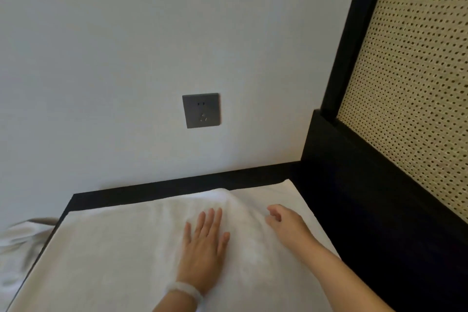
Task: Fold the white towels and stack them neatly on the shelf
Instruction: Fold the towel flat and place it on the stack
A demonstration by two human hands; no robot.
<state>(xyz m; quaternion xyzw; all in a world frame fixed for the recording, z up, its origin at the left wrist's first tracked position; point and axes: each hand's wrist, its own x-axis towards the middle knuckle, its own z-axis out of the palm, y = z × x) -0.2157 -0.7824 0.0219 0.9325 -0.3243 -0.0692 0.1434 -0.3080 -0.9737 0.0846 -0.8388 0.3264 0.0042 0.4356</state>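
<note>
A domestic or hotel bedroom, by its look: a woven cane panel [410, 78] in a black wooden frame [354, 33], like a headboard, meets a plain white wall [101, 58] bearing a grey wall socket [201, 110].

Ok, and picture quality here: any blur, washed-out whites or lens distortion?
Head view: light soft and even, no glare; the white towel is nearly washed out; the crumpled cloth at the left edge is blurred; wide-angle distortion tilts the black frame and wall socket; left hand and right hand read fairly sharp.
</note>
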